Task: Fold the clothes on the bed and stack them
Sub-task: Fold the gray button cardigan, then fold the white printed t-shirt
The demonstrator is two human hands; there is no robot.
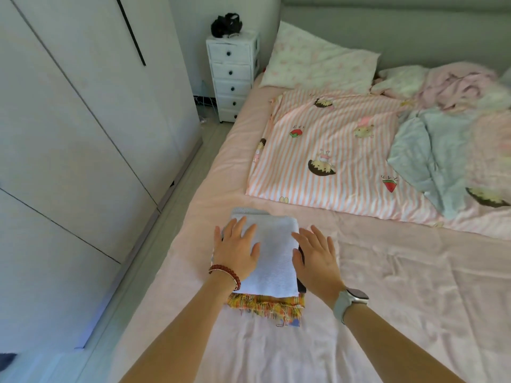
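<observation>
Near the bed's (193, 189) left edge: folded white knit (272, 252) topping the stack (265, 302). Left hand (235, 251) flat on it, right hand (313, 258) flat at its side, both grips released. Best pressing evenly, squaring edges over the layers below.

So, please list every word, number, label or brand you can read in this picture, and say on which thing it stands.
No text can be read anywhere.
Small dark marks above the strawberry on the pink striped cartoon-print quilt: too small and blurred to read.
Face of the pale grey wristwatch: shows nothing legible.
Folded white knitted garment: no label visible.
</observation>
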